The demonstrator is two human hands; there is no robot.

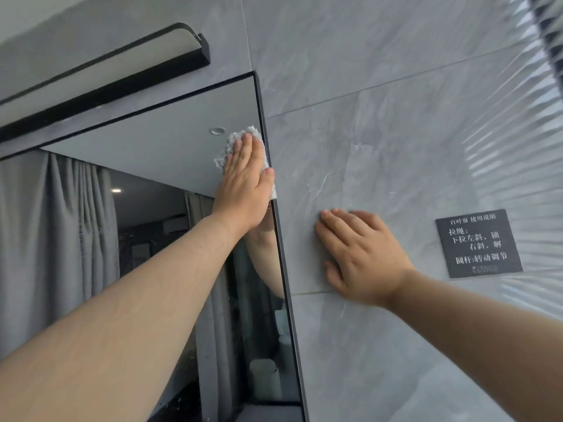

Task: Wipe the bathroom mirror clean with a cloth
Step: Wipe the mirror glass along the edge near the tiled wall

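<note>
The left hand (243, 184) lies flat with its fingers straight and together, pressing a small white fluffy cloth (227, 147) against the glass near the upper right corner of the black-framed rectangular bathroom mirror (158, 138). The cloth shows above the fingertips, along the left side of the hand, and as a strip below the thumb, right at the mirror's right edge; the thumb reaches to the frame. The bare left forearm stretches up from the lower left, and its reflection is visible in the glass just below the wrist. The right hand (362, 257) rests open and holds nothing, palm and straight fingers flat against the grey marbled wall tile (380, 147) just beside the mirror's right frame, lower than the left hand. Farther right on the same wall, well apart from the right hand, hangs a dark square sign with white printed characters (479, 243). Above the mirror a long black-framed wall light bar (122, 59) is mounted on the tile. The mirror reflects grey pleated curtains (58, 233), a ceiling with a round recessed lamp, and dim room contents that are too dark to tell.
</note>
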